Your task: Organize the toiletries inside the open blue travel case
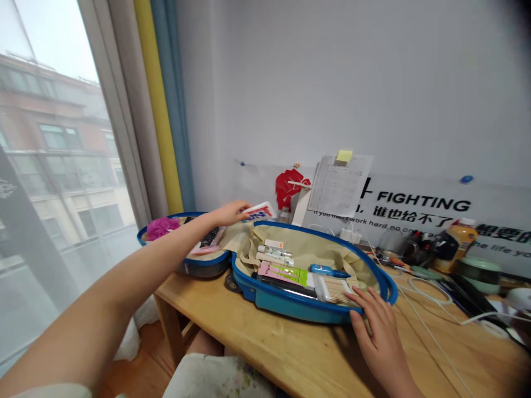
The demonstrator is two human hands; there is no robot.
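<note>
My left hand point(232, 212) is closed on the end of a white packet point(262, 210) with red and blue print, holding it above the far side of an open blue suitcase point(298, 310). My right hand point(379, 326) is open, its fingers stretched over the case's near right rim beside a pack of cotton swabs point(334, 289). Inside the beige-lined half lie a pink and green packet point(282, 272), a blue bottle point(329, 271) and several small tubes and boxes point(274, 255). In the other half are a purple bath puff point(163, 227) and dark items, partly hidden by my left arm.
The case stands on a wooden table point(265, 337) against the wall. At the right are white cables point(427, 293), an orange bottle point(455, 243), a green-lidded jar point(480, 273) and pens. Papers point(340, 185) hang behind the case; curtains point(166, 110) and a window are at left.
</note>
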